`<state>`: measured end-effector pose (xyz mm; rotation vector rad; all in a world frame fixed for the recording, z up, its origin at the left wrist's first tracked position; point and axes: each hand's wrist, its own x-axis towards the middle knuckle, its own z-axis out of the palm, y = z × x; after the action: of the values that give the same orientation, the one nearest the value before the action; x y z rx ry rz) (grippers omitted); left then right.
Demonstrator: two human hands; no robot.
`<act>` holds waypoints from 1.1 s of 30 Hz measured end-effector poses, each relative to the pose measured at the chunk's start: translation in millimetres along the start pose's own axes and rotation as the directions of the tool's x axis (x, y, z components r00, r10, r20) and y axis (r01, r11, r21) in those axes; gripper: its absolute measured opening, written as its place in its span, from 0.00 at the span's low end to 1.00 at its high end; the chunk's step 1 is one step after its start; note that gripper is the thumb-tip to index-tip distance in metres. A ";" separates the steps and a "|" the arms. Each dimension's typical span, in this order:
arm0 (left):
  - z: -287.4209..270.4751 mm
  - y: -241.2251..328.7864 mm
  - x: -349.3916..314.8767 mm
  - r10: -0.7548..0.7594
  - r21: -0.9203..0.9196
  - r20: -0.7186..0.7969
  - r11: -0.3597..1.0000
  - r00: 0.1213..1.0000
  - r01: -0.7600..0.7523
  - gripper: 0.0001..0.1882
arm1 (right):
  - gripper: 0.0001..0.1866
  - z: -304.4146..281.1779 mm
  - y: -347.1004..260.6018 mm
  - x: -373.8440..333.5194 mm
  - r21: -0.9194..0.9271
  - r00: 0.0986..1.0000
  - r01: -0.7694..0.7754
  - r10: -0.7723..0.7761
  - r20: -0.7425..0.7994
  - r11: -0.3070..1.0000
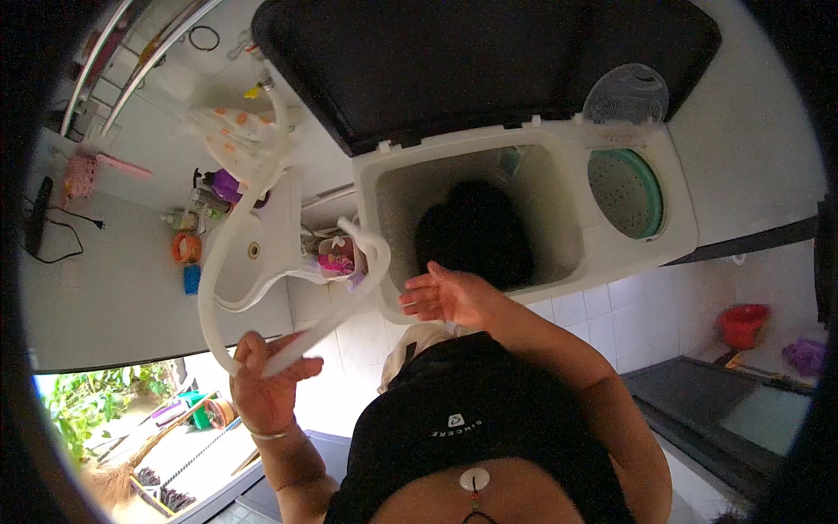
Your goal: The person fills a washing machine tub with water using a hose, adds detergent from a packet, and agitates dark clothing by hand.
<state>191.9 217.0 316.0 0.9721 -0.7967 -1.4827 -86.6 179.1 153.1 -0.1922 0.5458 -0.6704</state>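
**Beside an open washing machine (pixel 611 255): a white hose (pixel 207 301) being grasped by the left hand (pixel 264 377)**

At the lower left, the white hose is being clasped between the curled fingers and thumb of the left hand, well apart from the washing machine. Above that hand, one length of the hose is being curved up past a white basin (pixel 272 214) toward a tap with a yellow part (pixel 253 91). The other length is being led back up to the machine's left corner, where its bent end (pixel 349 227) is being turned leftward near the rim.

At the near edge of the wash tub (pixel 559 201), the right hand (pixel 447 295) is being held out, its fingers extended and slightly parted; whether the rim is being touched cannot be told. Inside the tub, a dark bundle (pixel 476 231) is being contained, its details being obscured by shadow. On the machine's right side, a round spin tub with a green ring (pixel 651 196) is being exposed, a clear lid (pixel 627 94) being raised behind it. Along the back, a large black lid (pixel 489 70) is being held upright. At the far right, a red basin (pixel 742 325) is being shown, well apart from both hands.
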 end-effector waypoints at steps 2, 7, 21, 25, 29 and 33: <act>17.9 -11.0 -11.5 -0.044 -0.149 0.091 0.987 0.995 0.057 0.15 | 0.36 -0.4 -2.5 2.4 0.110 0.996 -0.042 0.033 0.082 0.993; 60.0 -44.6 -32.4 -0.279 -0.172 0.221 0.932 0.935 0.318 0.14 | 0.29 -21.8 -20.7 -4.2 0.290 0.997 0.007 -0.030 0.073 0.957; 101.8 -134.2 -9.3 -0.579 -0.104 0.000 0.811 0.815 0.576 0.06 | 0.18 -181.0 -85.9 -41.1 0.443 0.790 0.427 -0.087 -0.607 0.788; 82.3 -174.9 8.0 -0.476 0.136 0.031 0.873 0.879 0.468 0.09 | 0.13 -216.2 -103.7 -35.1 0.276 0.650 0.528 -0.173 -0.740 0.804; 45.7 -204.0 37.1 -0.124 0.783 0.313 0.594 0.941 -0.182 0.27 | 0.27 -238.5 -95.4 -30.2 0.302 0.753 0.334 -0.060 -0.655 0.893; 21.4 -234.9 55.3 -0.168 0.888 0.434 -0.089 0.885 -0.452 0.37 | 0.26 -251.0 -90.3 -21.1 0.281 0.783 0.240 -0.015 -0.621 0.929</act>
<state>70.2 193.2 108.0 1.5295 -2.5528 -0.5518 -283.7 123.6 -19.1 0.3466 1.0339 -0.9608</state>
